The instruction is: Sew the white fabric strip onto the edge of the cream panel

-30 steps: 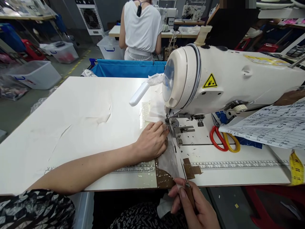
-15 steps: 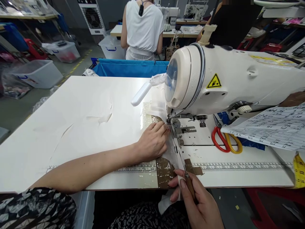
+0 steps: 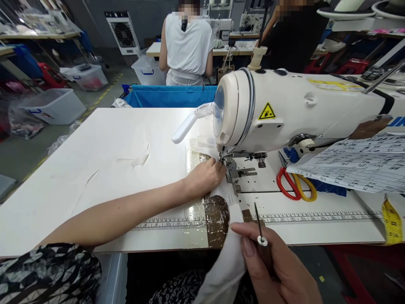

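My left hand (image 3: 207, 179) is closed at the presser foot (image 3: 222, 158) of a white sewing machine (image 3: 284, 97), its fingertips bunched on thin white fabric (image 3: 226, 261). From there the fabric runs toward me and droops over the table's front edge. My right hand (image 3: 278, 266) grips an awl (image 3: 261, 240), whose thin metal spike points up and away from me. The thumb and index finger of this hand are beside the fabric strip; whether they pinch it I cannot tell. Part of the awl's handle is hidden in the palm.
Red-and-yellow-handled scissors (image 3: 288, 183) lie right of the needle area, by a handwritten sheet (image 3: 357, 164). A yellow tape measure (image 3: 391, 221) hangs at the right. Brown tape (image 3: 217, 219) and a printed ruler (image 3: 171, 223) mark the white table (image 3: 110, 143). Two people work beyond a blue cloth bin (image 3: 171, 96).
My right hand has moved slightly right and the awl spike has swung away from the fabric, now more upright. More of the fabric strip shows below. The view has shifted a little.
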Demonstrator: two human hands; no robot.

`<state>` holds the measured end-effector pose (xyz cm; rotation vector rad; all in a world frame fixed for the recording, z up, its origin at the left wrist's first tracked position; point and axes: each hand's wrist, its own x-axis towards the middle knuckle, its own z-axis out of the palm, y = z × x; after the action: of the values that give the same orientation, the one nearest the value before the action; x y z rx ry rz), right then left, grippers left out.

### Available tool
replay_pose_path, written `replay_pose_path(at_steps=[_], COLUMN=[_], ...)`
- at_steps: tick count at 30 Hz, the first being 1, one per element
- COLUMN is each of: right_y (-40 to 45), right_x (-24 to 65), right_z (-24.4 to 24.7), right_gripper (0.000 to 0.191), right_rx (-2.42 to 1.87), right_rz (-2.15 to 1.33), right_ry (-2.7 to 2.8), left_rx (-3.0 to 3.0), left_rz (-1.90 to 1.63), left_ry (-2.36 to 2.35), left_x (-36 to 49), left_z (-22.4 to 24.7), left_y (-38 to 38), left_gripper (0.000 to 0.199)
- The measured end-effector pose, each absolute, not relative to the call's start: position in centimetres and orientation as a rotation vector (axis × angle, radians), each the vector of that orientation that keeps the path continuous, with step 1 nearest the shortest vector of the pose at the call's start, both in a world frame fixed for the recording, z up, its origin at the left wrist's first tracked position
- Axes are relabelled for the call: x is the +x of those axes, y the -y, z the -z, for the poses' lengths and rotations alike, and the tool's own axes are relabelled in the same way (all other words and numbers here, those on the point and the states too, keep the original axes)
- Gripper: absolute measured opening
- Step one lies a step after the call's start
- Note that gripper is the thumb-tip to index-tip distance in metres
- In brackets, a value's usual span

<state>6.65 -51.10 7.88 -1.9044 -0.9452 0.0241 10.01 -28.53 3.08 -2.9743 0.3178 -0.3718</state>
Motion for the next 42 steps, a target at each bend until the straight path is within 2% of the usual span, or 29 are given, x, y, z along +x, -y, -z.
replay_pose_path(at_steps=[6,11,13,17,22,42], right_y=[50.0,50.5,50.3,48.8,47.0,46.3], right_x=[7.2,8.6,9.5,11.3,12.1,12.3], right_z=[-6.0,-3.8,-3.4,-2.6,-1.8,-1.6], right_gripper=[0.031,0.027,0.025,0.033,0.033,0.031], right_rx=[-1.699,-1.978,-2.099,-2.274,-2.284,-2.245], right_rz=[0.009,0.083,0.147,0.381,0.580,0.539], right_ry=[1.269,1.220,1.116,1.016,1.037,1.071], left_rx=[-3.049,-3.305,-3.411,-3.557,-3.644,-3.500], left_rz=[0.632,0.877,0.868,0.847,0.764,0.865], left_ry=[-0.291,-0.294,-0.299,-0.311,-0.297,-0.347], left_x=[10.4,10.3,10.4,10.6,10.6,10.6], left_z=[-2.1,-1.4,-1.4,-1.5,-1.9,-1.5], left_y=[27.3,26.1,25.8,25.3,25.0,25.3], left_gripper=[0.019,0.015,0.013,0.014,0.016,0.010])
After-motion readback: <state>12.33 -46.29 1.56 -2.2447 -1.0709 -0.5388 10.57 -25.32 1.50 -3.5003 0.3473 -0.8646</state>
